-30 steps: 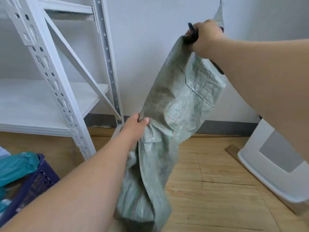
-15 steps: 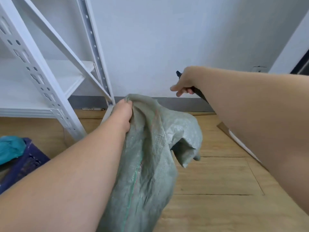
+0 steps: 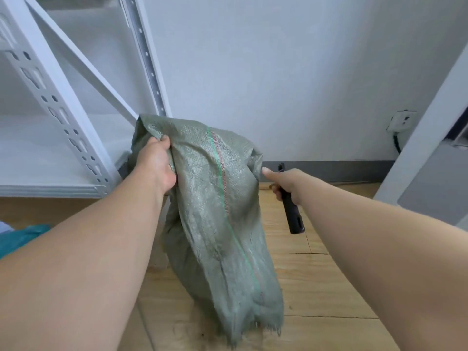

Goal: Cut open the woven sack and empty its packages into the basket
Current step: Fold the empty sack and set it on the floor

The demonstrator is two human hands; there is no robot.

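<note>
The grey-green woven sack [image 3: 222, 224] hangs limp and flat over the wooden floor, its frayed cut edge at the bottom. My left hand [image 3: 155, 164] grips the sack's bunched upper edge and holds it up. My right hand [image 3: 285, 182] is just to the right of the sack, its fingers curled round the black handle of a cutter [image 3: 292, 214], thumb pointing at the sack. The cutter's blade end is hidden behind the hand. A teal package [image 3: 17, 238] shows at the left edge; the basket itself is out of view.
A white metal shelving rack [image 3: 60, 117] stands at the left, its lower shelf close behind the sack. A white wall with a grey skirting runs across the back. A white and grey appliance [image 3: 435, 178] stands at the right, with a wall socket [image 3: 401, 120] beside it.
My right hand let go of the sack's top and dropped down beside it with the cutter. The sack collapsed and now hangs from my left hand alone.
</note>
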